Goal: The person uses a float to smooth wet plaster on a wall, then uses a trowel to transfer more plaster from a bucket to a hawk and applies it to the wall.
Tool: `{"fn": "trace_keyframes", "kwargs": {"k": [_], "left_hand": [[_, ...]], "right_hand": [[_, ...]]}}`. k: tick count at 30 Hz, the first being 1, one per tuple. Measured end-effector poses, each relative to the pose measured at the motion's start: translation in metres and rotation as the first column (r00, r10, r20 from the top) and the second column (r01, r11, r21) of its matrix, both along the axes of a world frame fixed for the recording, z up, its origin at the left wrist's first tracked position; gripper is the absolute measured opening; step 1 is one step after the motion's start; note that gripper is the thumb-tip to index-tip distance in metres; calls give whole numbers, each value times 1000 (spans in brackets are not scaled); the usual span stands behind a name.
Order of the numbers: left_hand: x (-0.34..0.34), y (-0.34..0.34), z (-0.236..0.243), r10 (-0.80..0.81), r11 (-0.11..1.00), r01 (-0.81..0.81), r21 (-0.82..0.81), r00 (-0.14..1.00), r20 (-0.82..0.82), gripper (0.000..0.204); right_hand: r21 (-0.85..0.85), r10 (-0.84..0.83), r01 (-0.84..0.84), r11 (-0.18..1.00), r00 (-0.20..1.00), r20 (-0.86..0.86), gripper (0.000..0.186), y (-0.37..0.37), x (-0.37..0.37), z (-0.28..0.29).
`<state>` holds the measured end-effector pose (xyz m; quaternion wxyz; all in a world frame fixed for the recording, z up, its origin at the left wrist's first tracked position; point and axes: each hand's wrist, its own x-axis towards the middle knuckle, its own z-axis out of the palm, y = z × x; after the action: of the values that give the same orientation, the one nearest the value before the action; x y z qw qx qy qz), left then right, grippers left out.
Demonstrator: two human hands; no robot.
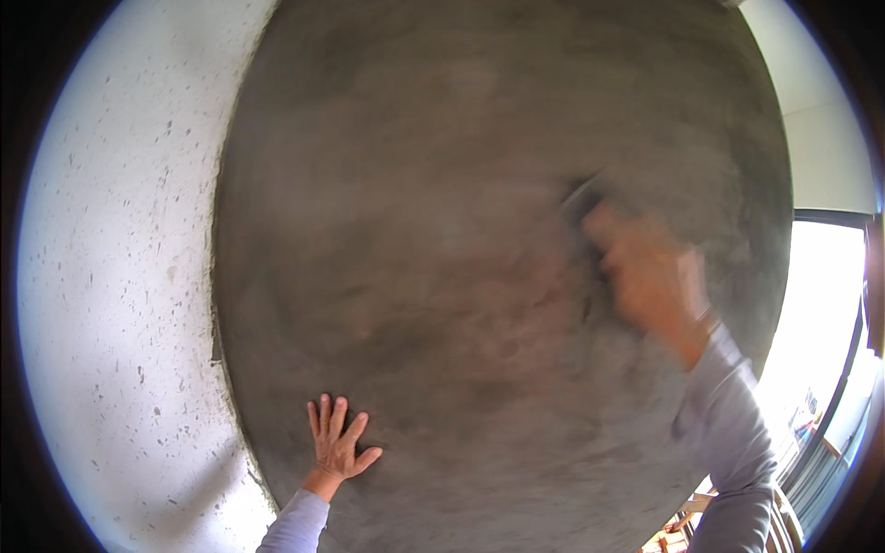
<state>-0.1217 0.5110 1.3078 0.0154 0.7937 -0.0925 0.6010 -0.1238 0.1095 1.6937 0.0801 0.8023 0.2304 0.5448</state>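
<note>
A broad surface of grey-brown plaster [415,240] fills the middle of the view, with smooth sweeps and some rougher, darker patches. Low on its left side, my left hand [339,449] lies against it with the fingers spread, holding nothing. Right of the middle, my right hand [650,274] is smeared by motion and closed around a trowel [583,195]. The trowel's thin blade edge shows at the plaster, up and left of my fingers. My knuckles and the blur hide most of the tool.
Along the left runs a white, grey-speckled wall [120,276] meeting the plaster at a ragged edge. A bright window [820,295] with a dark frame stands at the right. Wooden pieces [693,505] show at the lower right, beside my right sleeve.
</note>
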Motion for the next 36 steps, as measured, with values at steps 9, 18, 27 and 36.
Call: {"fn": "trace_keyframes", "kwargs": {"k": [9,18,27,36], "left_hand": [[27,-14,7,-113,992,113,56,994,-8,76],[-111,25,-71,-709,695,515,-502,608,-357,49],[-117,85,-62,-812,526,458,-717,19,-584,53],[-85,102,-48,-859,300,586,-752,-177,-481,58]], "right_hand": [[197,38,-93,976,964,265,43,84,31,178],[6,56,-58,998,977,204,41,197,11,68],[-70,112,-110,991,993,36,39,282,-6,-23],[338,-83,-16,941,958,275,44,218,-9,157]]}}
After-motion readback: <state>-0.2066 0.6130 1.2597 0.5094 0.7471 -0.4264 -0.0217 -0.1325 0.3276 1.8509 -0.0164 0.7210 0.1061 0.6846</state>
